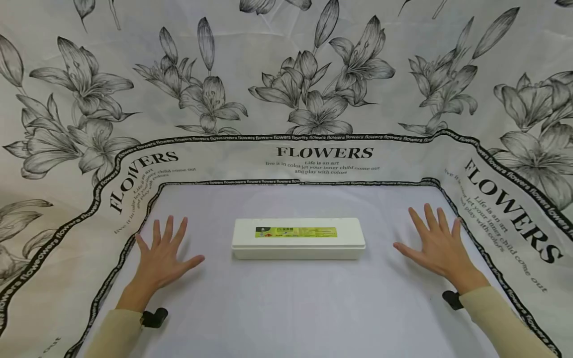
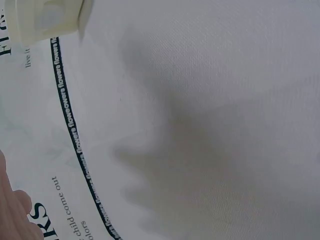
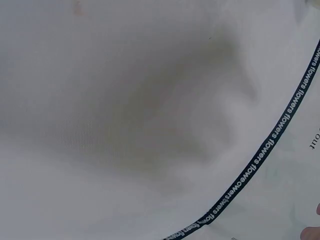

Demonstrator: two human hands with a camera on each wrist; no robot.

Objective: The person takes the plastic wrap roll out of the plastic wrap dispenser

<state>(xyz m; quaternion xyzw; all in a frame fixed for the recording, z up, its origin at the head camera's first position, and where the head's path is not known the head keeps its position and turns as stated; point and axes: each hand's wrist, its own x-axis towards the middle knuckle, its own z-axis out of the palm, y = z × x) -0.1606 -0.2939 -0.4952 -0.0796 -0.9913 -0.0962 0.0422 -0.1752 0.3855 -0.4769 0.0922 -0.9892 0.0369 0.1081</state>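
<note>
A long white lidded box [image 1: 298, 252] with a yellow-green label lies crosswise on the white tabletop, in the middle of the head view. To its left my left hand [image 1: 163, 261] is spread flat with fingers apart, thumb pointing toward the box. On the other side my right hand [image 1: 440, 251] is spread the same way, apart from the box. Neither hand holds anything. The left wrist view catches one end of the box [image 2: 45, 20] in its top left corner and part of the left hand [image 2: 15, 210] at the lower left. Fingertips [image 3: 311, 233] of the right hand show at the right wrist view's edge.
A white cloth [image 1: 322, 154] printed with black lilies and the word FLOWERS surrounds the plain white table surface [image 1: 295, 308]. Its dark lettered border [image 1: 224, 183] frames the back and sides. A small black wrist device [image 1: 154, 318] sits on the left wrist, another [image 1: 452, 300] on the right.
</note>
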